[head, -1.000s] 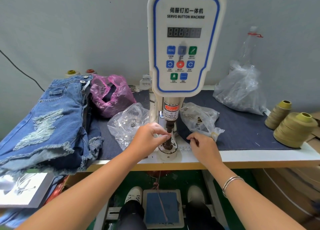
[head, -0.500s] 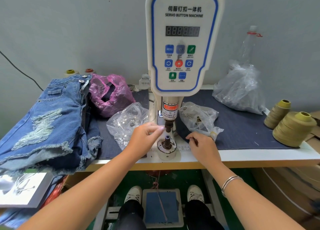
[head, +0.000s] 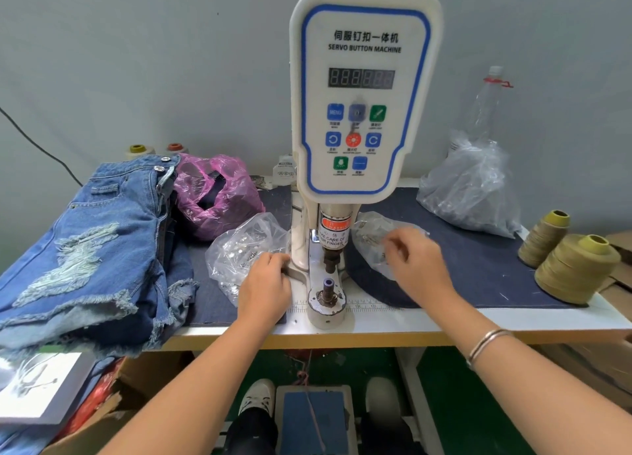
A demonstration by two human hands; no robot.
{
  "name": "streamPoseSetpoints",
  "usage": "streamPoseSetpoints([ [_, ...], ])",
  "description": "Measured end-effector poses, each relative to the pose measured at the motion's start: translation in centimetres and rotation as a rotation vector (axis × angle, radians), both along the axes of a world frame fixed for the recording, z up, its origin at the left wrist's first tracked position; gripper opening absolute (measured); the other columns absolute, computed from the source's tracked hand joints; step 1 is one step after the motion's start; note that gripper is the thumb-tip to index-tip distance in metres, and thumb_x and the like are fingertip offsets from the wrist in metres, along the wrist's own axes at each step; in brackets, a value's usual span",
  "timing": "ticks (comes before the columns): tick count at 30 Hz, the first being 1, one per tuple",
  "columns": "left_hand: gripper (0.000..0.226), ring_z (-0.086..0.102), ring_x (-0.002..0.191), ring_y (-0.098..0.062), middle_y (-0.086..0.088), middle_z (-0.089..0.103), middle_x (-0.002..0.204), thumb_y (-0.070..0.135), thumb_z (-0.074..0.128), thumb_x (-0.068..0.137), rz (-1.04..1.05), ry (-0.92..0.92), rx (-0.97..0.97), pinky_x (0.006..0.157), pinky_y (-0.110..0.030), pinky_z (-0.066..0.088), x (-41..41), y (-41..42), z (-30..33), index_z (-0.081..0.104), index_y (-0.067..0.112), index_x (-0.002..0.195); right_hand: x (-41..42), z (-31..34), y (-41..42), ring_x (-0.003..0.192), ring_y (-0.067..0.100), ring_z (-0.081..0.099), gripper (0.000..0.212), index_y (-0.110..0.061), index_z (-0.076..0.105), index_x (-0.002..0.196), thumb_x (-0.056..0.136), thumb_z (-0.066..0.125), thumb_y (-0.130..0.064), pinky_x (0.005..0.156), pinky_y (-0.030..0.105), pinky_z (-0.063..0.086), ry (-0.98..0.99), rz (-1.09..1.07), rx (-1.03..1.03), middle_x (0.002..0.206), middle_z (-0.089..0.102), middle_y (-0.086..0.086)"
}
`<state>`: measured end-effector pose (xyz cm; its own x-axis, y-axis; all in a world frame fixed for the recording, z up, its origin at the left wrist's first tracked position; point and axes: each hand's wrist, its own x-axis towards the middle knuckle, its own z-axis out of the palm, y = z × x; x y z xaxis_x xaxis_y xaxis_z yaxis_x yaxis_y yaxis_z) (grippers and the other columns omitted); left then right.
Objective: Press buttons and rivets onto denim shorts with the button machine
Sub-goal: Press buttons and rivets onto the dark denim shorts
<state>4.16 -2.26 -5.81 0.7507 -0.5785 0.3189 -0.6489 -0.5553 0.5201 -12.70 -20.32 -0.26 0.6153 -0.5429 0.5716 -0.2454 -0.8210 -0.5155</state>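
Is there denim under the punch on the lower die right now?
No. The lower die stands bare beneath the punch, and the denim shorts lie stacked at the table's left end.

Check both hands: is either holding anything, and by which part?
Cannot be told for either. The left hand rests at one clear bag, the right hand over another; fingertips hidden or blurred.

Even light, perhaps slight motion blur

A plain grey wall [head: 136,61] fills the view from nine to three o'clock, with a black cable [head: 37,143] running down it at nine. Below stands a white-topped table [head: 444,321]; green floor [head: 441,379] shows at six.
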Motion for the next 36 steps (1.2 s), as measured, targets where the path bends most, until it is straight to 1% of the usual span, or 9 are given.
streamPoseSetpoints([
  [3,0.032,0.049,0.103,-0.015,0.002,0.054,0.114,0.013,0.047,0.093,0.009,-0.074,0.014,0.073,-0.026,0.037,-0.4,0.0,-0.3,0.055,0.018,0.124,0.8,2.2,-3.0,0.095,0.02,0.043,0.024,-0.019,0.074,0.083,0.091,0.056,-0.032,0.082,0.034,0.031,0.293,-0.225,-0.246,0.098,0.054,-0.002],
  [6,0.033,0.048,0.104,-0.014,0.002,0.053,0.114,0.014,0.046,0.093,0.003,-0.076,0.005,0.076,-0.026,0.039,-0.3,0.2,-0.6,0.054,0.017,0.126,1.4,1.9,-4.7,0.124,0.024,0.025,0.027,-0.034,0.073,0.097,0.093,0.048,-0.043,0.101,0.04,0.019,0.772,-0.278,-0.391,0.134,0.041,-0.003],
  [9,0.033,0.049,0.104,-0.013,0.004,0.053,0.114,0.015,0.046,0.094,0.004,-0.061,-0.003,0.08,-0.027,0.044,-0.3,0.1,-0.6,0.054,0.018,0.126,2.6,0.4,-4.9,0.139,0.03,0.006,0.029,-0.039,0.064,0.118,0.093,0.049,-0.038,0.109,0.051,0.009,0.984,-0.247,-0.51,0.149,0.025,0.001],
  [11,0.033,0.049,0.103,-0.013,0.004,0.053,0.114,0.015,0.045,0.094,0.001,-0.053,-0.012,0.081,-0.028,0.045,-0.3,0.1,-0.6,0.054,0.018,0.126,3.5,-0.1,-4.6,0.14,0.031,0.007,0.031,-0.035,0.063,0.121,0.092,0.051,-0.035,0.108,0.053,0.008,1.03,-0.287,-0.543,0.147,0.027,0.001],
  [16,0.033,0.05,0.102,-0.012,0.004,0.053,0.113,0.014,0.046,0.094,-0.009,-0.043,-0.033,0.081,-0.027,0.045,-0.2,0.1,-0.6,0.055,0.019,0.125,4.6,-0.8,-4.4,0.12,0.026,0.033,0.03,-0.03,0.064,0.114,0.09,0.048,-0.024,0.104,0.047,0.018,1.049,-0.384,-0.558,0.125,0.045,0.0],
  [25,0.03,0.05,0.102,-0.01,0.006,0.053,0.112,0.015,0.047,0.093,-0.001,-0.042,-0.034,0.08,-0.027,0.046,0.1,-0.1,-0.9,0.055,0.02,0.122,6.7,-0.7,-4.6,0.118,0.026,0.04,0.026,-0.025,0.064,0.11,0.094,0.044,-0.025,0.109,0.047,0.014,1.155,-0.373,-0.727,0.115,0.057,0.001],
  [28,0.029,0.049,0.102,-0.011,0.006,0.053,0.112,0.015,0.047,0.093,0.002,-0.048,-0.028,0.079,-0.027,0.044,0.1,-0.1,-0.9,0.056,0.02,0.121,6.9,-0.9,-4.8,0.106,0.022,0.05,0.021,-0.027,0.063,0.106,0.093,0.047,-0.025,0.09,0.038,0.027,1.16,-0.375,-0.686,0.108,0.058,-0.002],
  [30,0.028,0.049,0.101,-0.01,0.006,0.053,0.111,0.015,0.047,0.093,0.004,-0.048,-0.027,0.078,-0.026,0.044,0.2,-0.1,-0.9,0.056,0.02,0.12,7.0,-1.1,-4.8,0.104,0.02,0.055,0.02,-0.028,0.061,0.107,0.093,0.047,-0.024,0.081,0.035,0.027,1.144,-0.384,-0.611,0.11,0.058,-0.004],
  [36,0.029,0.049,0.101,-0.01,0.006,0.053,0.112,0.017,0.047,0.093,0.002,-0.045,-0.027,0.08,-0.027,0.045,0.1,-0.1,-0.8,0.055,0.022,0.121,7.9,-0.9,-4.5,0.102,0.015,0.058,0.014,-0.029,0.059,0.103,0.091,0.053,-0.026,0.091,0.033,0.028,1.17,-0.366,-0.578,0.106,0.061,-0.007],
])
